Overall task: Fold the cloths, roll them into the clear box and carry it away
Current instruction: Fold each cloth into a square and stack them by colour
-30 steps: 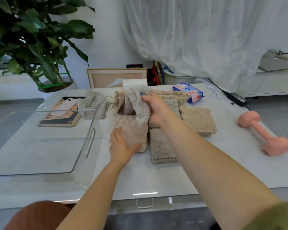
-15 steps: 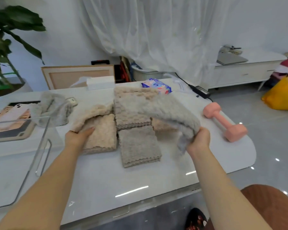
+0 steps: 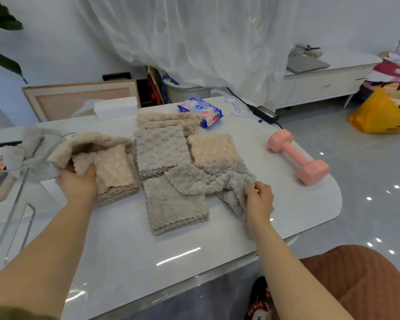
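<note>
Several fluffy cloths lie on the white table (image 3: 129, 255). My left hand (image 3: 77, 184) grips a loose beige cloth (image 3: 90, 144) that drapes over a folded beige stack (image 3: 116, 172). My right hand (image 3: 259, 200) pinches the corner of a loose grey cloth (image 3: 208, 179) that lies crumpled across a folded grey stack (image 3: 173, 204) and a folded peach cloth (image 3: 211, 147). Another folded grey stack (image 3: 161, 150) sits in the middle, with beige cloths (image 3: 169, 118) behind it. The clear box (image 3: 14, 204) stands at the left edge, with a grey cloth (image 3: 30, 148) seen through it.
A pink dumbbell (image 3: 298, 157) lies at the right of the table. A wipes packet (image 3: 201, 109), a white tissue box (image 3: 116, 109) and a power adapter (image 3: 264, 114) sit along the far edge. A brown stool (image 3: 360, 280) stands at the lower right.
My right hand has lowered the grey cloth from the air onto the folded stacks. My left hand has closed on the beige cloth. The view has swung further right.
</note>
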`<state>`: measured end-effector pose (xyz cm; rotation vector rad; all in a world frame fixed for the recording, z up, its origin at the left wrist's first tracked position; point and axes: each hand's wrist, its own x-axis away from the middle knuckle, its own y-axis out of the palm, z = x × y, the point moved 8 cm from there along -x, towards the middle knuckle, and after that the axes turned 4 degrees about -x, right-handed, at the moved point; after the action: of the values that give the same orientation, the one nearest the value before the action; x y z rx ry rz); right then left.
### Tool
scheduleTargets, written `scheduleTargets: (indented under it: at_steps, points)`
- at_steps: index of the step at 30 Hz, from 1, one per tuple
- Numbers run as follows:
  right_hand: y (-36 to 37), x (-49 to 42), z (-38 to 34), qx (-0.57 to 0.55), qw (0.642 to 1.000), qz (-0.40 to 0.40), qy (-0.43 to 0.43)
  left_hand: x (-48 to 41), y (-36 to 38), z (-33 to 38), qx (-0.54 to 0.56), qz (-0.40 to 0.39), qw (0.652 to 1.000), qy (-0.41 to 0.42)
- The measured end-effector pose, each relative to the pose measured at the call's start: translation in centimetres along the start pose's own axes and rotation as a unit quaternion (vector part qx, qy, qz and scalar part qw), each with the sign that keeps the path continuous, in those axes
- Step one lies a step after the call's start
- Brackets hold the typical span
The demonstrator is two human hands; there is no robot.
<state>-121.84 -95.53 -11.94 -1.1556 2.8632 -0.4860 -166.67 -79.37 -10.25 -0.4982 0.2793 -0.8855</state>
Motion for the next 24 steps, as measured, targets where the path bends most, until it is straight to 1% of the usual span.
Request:
scheduleTargets:
  at_steps: [2, 3, 4, 5, 6, 8, 9, 10, 11, 12, 13, 14, 15, 16, 17, 18, 19, 21, 22, 23, 24]
  points:
    - [0.1, -0.7, -0.3, -0.097, 0.995, -0.028, -0.003, 0.0, 1.1, -0.4, -0.018, -0.035, 0.999, -0.016]
    - [0.1, -1.1, -0.3, -0.117, 0.992, -0.045, 0.005, -0.1, 1.5, -0.7, -0.020, -0.053, 0.998, -0.025]
    - [0.2, -1.4, -0.2, -0.108, 0.992, -0.066, 0.022, -0.2, 1.6, -0.8, -0.011, -0.060, 0.997, -0.039]
    - [0.4, -1.5, -0.1, -0.100, 0.990, -0.089, 0.038, -0.3, 1.6, -0.9, 0.001, -0.052, 0.997, -0.057]
    - [0.8, -1.5, -0.1, -0.101, 0.988, -0.111, 0.049, -0.2, 0.9, -0.8, 0.002, -0.025, 0.997, -0.076]
    - [1.1, -1.2, -0.5, -0.140, 0.980, -0.129, 0.054, 1.7, -1.3, 0.1, -0.049, 0.061, 0.991, -0.109]
    - [1.2, -1.1, -0.8, -0.165, 0.976, -0.134, 0.057, 3.3, -2.1, 1.0, -0.070, 0.106, 0.987, -0.099]
    - [1.3, -0.8, -1.3, -0.193, 0.969, -0.140, 0.062, 5.6, -2.5, 2.3, -0.060, 0.134, 0.988, -0.052]
    - [1.4, -0.5, -1.8, -0.218, 0.961, -0.155, 0.073, 8.3, -2.4, 3.9, -0.026, 0.129, 0.991, 0.025]
    - [1.7, 0.1, -2.7, -0.237, 0.951, -0.180, 0.080, 11.5, -1.9, 5.1, 0.016, 0.093, 0.991, 0.099]
    - [2.0, 0.7, -3.8, -0.248, 0.941, -0.215, 0.080, 14.5, -0.8, 5.8, 0.058, 0.032, 0.987, 0.149]
    - [2.4, 1.7, -5.1, -0.258, 0.927, -0.261, 0.082, 17.1, 0.8, 5.9, 0.093, -0.055, 0.983, 0.147]
    - [2.9, 2.8, -6.6, -0.261, 0.908, -0.315, 0.086, 19.5, 2.9, 5.7, 0.126, -0.160, 0.973, 0.105]
    - [3.1, 4.1, -8.1, -0.264, 0.890, -0.362, 0.087, 21.9, 4.9, 5.4, 0.150, -0.264, 0.952, 0.042]
    - [3.2, 5.2, -9.7, -0.273, 0.873, -0.395, 0.084, 24.2, 6.5, 5.1, 0.158, -0.353, 0.922, -0.016]
    - [3.1, 6.0, -11.0, -0.292, 0.860, -0.412, 0.080, 25.9, 7.5, 4.9, 0.161, -0.415, 0.894, -0.053]
    - [2.7, 6.7, -12.3, -0.322, 0.846, -0.417, 0.081, 27.0, 7.8, 5.0, 0.173, -0.450, 0.874, -0.069]
    - [1.5, 7.7, -14.3, -0.386, 0.824, -0.405, 0.087, 27.9, 7.7, 5.5, 0.211, -0.493, 0.841, -0.070]
    - [0.8, 7.9, -14.8, -0.417, 0.810, -0.400, 0.099, 28.0, 7.4, 5.9, 0.243, -0.517, 0.818, -0.067]
    - [0.1, 8.1, -15.1, -0.434, 0.805, -0.388, 0.113, 28.1, 7.2, 6.3, 0.288, -0.537, 0.789, -0.076]
    - [-0.8, 7.9, -15.0, -0.426, 0.817, -0.371, 0.116, 28.4, 6.9, 6.6, 0.338, -0.556, 0.752, -0.101]
